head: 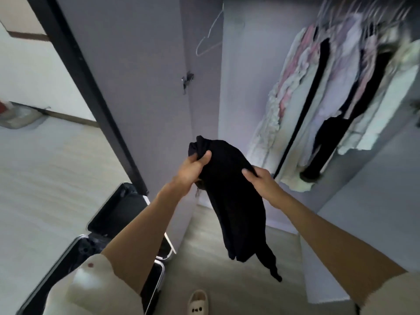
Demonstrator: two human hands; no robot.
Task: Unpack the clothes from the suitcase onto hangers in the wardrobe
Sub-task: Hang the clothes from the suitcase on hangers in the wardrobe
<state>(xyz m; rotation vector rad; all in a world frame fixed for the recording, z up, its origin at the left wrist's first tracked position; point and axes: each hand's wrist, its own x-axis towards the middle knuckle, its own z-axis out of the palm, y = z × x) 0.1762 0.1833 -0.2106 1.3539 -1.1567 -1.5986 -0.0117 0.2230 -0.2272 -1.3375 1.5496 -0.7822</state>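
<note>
A black garment (234,201) hangs in the air in front of the open wardrobe (245,87). My left hand (193,170) grips its bunched top end, thumb over the cloth. My right hand (259,178) holds its right edge a little lower. The rest of the garment dangles down toward the floor. The open black suitcase (118,214) lies on the floor at the lower left, partly hidden by my left arm. An empty white hanger (210,39) hangs at the top of the wardrobe's left side.
Several pale and dark clothes (329,94) hang on hangers at the wardrobe's right. The grey wardrobe door (141,87) stands open on the left. My slippered foot (198,302) shows at the bottom. A bag (16,117) sits by the far left wall.
</note>
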